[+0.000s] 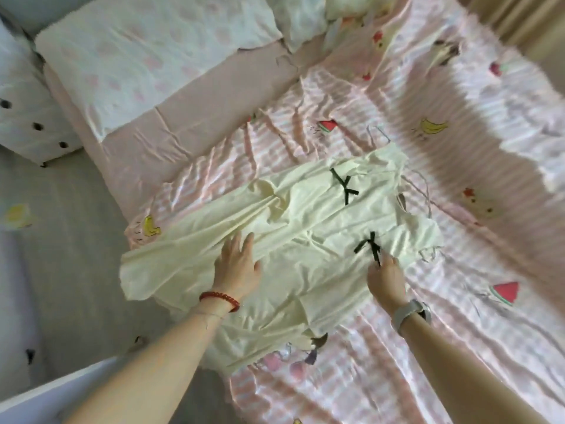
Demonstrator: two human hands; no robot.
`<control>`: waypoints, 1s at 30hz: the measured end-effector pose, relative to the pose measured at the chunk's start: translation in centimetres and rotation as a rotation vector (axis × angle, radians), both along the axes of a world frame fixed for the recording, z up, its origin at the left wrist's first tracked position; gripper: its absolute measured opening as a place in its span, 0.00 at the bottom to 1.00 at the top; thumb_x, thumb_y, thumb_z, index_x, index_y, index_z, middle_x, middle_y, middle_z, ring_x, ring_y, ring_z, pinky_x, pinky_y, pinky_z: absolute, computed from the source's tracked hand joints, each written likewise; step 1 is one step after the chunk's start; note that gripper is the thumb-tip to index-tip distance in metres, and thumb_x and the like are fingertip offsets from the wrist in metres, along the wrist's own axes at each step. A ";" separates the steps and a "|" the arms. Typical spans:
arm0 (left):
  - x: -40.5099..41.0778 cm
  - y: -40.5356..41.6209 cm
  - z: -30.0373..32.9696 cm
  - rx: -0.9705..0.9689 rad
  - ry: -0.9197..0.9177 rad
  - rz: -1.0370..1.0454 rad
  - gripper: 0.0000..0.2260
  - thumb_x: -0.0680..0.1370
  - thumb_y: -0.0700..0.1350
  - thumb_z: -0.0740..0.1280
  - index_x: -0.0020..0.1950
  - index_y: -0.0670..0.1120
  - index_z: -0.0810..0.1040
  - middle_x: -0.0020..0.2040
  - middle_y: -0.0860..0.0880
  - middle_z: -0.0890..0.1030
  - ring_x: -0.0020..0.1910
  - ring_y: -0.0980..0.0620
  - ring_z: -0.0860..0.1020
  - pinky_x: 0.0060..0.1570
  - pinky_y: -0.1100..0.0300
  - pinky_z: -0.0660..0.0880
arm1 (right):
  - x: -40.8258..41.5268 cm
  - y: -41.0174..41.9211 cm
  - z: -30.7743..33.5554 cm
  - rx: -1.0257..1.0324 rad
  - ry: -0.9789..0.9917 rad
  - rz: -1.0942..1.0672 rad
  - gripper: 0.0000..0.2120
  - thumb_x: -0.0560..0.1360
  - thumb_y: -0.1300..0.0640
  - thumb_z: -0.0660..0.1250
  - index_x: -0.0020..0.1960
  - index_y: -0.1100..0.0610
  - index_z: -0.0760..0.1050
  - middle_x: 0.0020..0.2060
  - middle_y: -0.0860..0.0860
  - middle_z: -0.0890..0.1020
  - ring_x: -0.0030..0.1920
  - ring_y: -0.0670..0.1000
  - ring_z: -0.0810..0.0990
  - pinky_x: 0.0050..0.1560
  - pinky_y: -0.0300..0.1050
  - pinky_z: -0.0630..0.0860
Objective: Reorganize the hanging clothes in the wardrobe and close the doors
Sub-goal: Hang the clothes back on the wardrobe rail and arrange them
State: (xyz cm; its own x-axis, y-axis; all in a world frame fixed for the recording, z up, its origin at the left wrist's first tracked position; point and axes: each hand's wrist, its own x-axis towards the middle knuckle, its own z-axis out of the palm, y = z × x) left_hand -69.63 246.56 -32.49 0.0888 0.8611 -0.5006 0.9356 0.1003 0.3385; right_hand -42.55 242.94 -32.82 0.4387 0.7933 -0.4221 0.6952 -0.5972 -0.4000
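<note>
Lying spread across the pink striped fruit-print bedsheet (pixel 351 347), the pale yellow cotton garment (pixel 293 221) overhangs the bed's near-left edge. Left hand (pixel 237 267) presses it flat, fingers straight. Right hand (pixel 385 278) pinches a black ribbon bow (pixel 368 246) on it.

Soft daylight is washing the bedspread (pixel 351 123) from the upper right, glaring off its satin stripes; edges are bending and blurring, corners smearing.
</note>
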 end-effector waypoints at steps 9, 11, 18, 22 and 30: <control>6.8 9.5 -8.8 0.117 0.135 -0.087 0.40 0.73 0.66 0.59 0.75 0.51 0.41 0.76 0.46 0.49 0.75 0.43 0.45 0.67 0.34 0.43 | 13.6 6.5 -7.0 0.083 -0.176 -0.383 0.26 0.77 0.58 0.54 0.72 0.66 0.52 0.70 0.65 0.59 0.69 0.65 0.59 0.67 0.58 0.58; 7.2 9.6 -9.9 0.169 0.198 -0.098 0.42 0.72 0.67 0.59 0.76 0.49 0.42 0.73 0.45 0.59 0.72 0.43 0.57 0.67 0.36 0.49 | 15.3 7.7 -8.2 0.045 -0.122 -0.445 0.27 0.77 0.53 0.56 0.70 0.66 0.56 0.67 0.65 0.65 0.67 0.65 0.63 0.66 0.59 0.61; 7.7 9.3 -9.0 0.306 -0.053 -0.051 0.22 0.77 0.54 0.63 0.67 0.45 0.65 0.51 0.44 0.78 0.45 0.39 0.77 0.41 0.50 0.70 | 12.4 9.1 -9.1 0.177 0.083 -0.579 0.23 0.72 0.50 0.52 0.55 0.67 0.70 0.48 0.59 0.76 0.46 0.57 0.72 0.45 0.45 0.62; 7.1 6.9 -7.4 0.228 -0.180 0.039 0.20 0.77 0.53 0.64 0.67 0.49 0.69 0.41 0.44 0.80 0.43 0.40 0.78 0.37 0.59 0.64 | 7.2 7.2 -8.0 0.323 0.079 -0.506 0.15 0.78 0.52 0.54 0.55 0.63 0.69 0.48 0.58 0.77 0.45 0.56 0.73 0.43 0.43 0.62; 1.6 0.6 -1.2 0.175 -0.414 0.284 0.11 0.77 0.47 0.64 0.51 0.40 0.79 0.40 0.43 0.82 0.40 0.49 0.79 0.39 0.68 0.70 | -2.6 1.8 -2.3 0.408 0.226 -0.088 0.11 0.78 0.54 0.60 0.52 0.61 0.74 0.34 0.55 0.79 0.39 0.60 0.79 0.35 0.44 0.62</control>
State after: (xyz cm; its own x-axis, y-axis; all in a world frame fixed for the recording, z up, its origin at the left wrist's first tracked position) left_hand -68.04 247.14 -33.67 -0.0003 0.9476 -0.3195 0.6646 0.2389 0.7080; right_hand -45.16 244.71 -35.17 0.4444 0.8782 -0.1768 0.5173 -0.4127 -0.7497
